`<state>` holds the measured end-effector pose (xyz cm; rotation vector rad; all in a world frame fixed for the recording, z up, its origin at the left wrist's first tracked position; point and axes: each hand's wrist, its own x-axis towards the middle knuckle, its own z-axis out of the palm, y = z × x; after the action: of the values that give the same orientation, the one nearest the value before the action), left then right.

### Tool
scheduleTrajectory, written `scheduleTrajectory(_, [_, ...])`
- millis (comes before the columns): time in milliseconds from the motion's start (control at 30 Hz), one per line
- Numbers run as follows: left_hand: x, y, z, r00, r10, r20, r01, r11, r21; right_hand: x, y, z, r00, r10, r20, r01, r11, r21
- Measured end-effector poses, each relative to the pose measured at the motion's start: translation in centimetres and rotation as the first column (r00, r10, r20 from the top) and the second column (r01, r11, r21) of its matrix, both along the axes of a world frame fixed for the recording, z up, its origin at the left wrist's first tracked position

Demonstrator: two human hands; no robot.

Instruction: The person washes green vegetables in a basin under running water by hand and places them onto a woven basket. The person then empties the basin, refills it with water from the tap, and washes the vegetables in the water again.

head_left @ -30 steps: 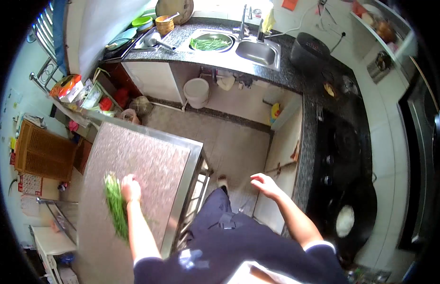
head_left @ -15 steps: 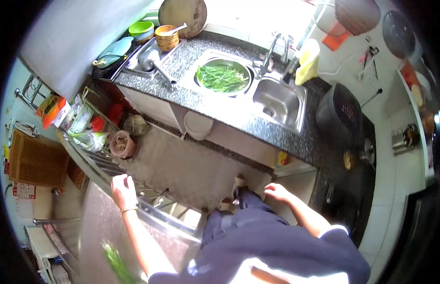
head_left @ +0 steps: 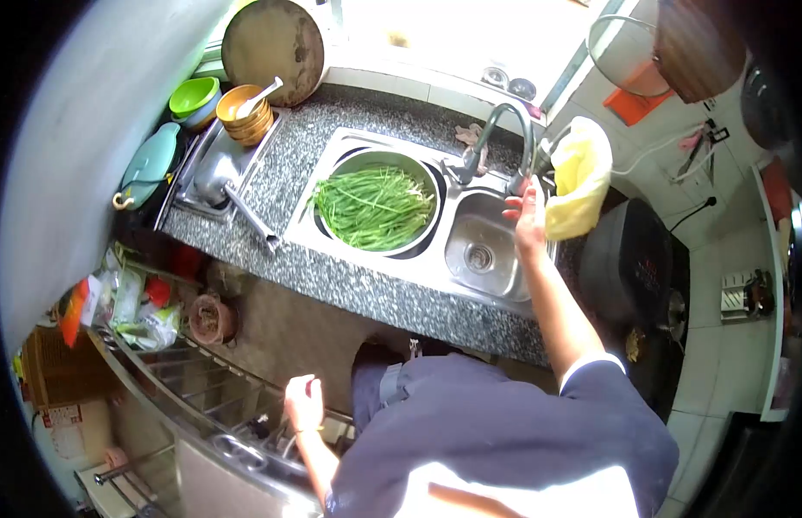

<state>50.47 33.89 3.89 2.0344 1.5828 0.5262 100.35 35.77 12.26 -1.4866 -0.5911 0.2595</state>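
Observation:
My right hand (head_left: 528, 221) is raised over the small sink basin (head_left: 483, 246), its fingers apart and close below the spout of the faucet (head_left: 504, 121). Whether the fingertips touch the spout I cannot tell. To its right hangs a yellow cloth (head_left: 578, 181). My left hand (head_left: 303, 404) hangs low beside my body, fingers loosely bent, with nothing visible in it. A round metal basin of long green stalks (head_left: 375, 207) sits in the larger sink bowl.
Stacked orange bowls (head_left: 245, 121), a green bowl (head_left: 194, 97) and a metal ladle (head_left: 218, 179) are on the left counter. A dark bin-like container (head_left: 627, 259) stands at right. Metal railing (head_left: 194, 388) runs along the lower left.
The view has moved from the table and its green stalks to the sink. My right hand has risen toward the faucet. My left hand has left the table area and hangs lower.

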Motion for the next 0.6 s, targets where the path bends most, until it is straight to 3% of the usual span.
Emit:
scheduleTrajectory(33, [0.9,3.5,0.4,0.999,-0.039,0.003,0.039,0.998,0.043,-0.6,0.9,1.8,0.969,0.083,0.232,-0.035,0.979,-0.203])
scheduleTrajectory(67, [0.9,5.9,0.4,0.999,-0.046,-0.012,0.047,0.998,0.05,-2.5,2.5,1.1,0.991,0.02,0.131,0.008,0.979,-0.204])
scheduleTrajectory(133, [2.6,10.7,1.2,0.991,-0.13,0.005,0.129,0.986,0.101,-4.1,5.8,1.8,0.94,0.14,0.31,-0.025,0.937,-0.348])
scheduleTrajectory(167, [3.5,13.0,1.8,0.978,-0.21,0.001,0.208,0.971,0.122,-5.6,7.9,4.6,0.897,0.186,0.401,0.044,0.865,-0.5])
scheduleTrajectory(200, [3.8,16.8,1.2,0.951,-0.309,-0.012,0.308,0.942,0.131,-6.0,13.1,4.1,0.803,0.203,0.56,0.143,0.847,-0.512])
scheduleTrajectory(267, [4.9,19.4,2.4,0.941,-0.338,0.0,0.333,0.927,0.171,-4.9,17.0,6.1,0.763,0.225,0.606,0.185,0.822,-0.538])
scheduleTrajectory(300, [4.7,22.8,2.3,0.89,-0.454,-0.026,0.453,0.878,0.157,-3.1,21.8,3.9,0.778,0.254,0.574,0.293,0.662,-0.69])
scheduleTrajectory(333, [6.6,23.3,3.1,0.855,-0.518,0.001,0.509,0.84,0.187,-1.8,22.1,4.2,0.666,0.262,0.699,0.392,0.674,-0.626])
scheduleTrajectory(400, [7.2,27.6,3.0,0.802,-0.597,-0.012,0.59,0.79,0.166,-0.6,21.1,3.0,0.671,0.277,0.688,0.293,0.753,-0.589])
scheduleTrajectory(467, [9.1,28.7,3.2,0.774,-0.631,0.05,0.623,0.773,0.121,0.8,20.5,3.0,0.633,0.306,0.711,0.355,0.701,-0.619])
scheduleTrajectory(533, [10.5,30.5,0.1,0.71,-0.698,0.095,0.695,0.716,0.069,1.1,16.8,0.0,0.685,0.434,0.585,0.48,0.334,-0.811])
scheduleTrajectory(600, [14.1,34.3,0.9,0.531,-0.844,-0.07,0.847,0.53,0.035,0.5,14.9,-5.1,0.838,0.407,0.363,0.332,0.147,-0.932])
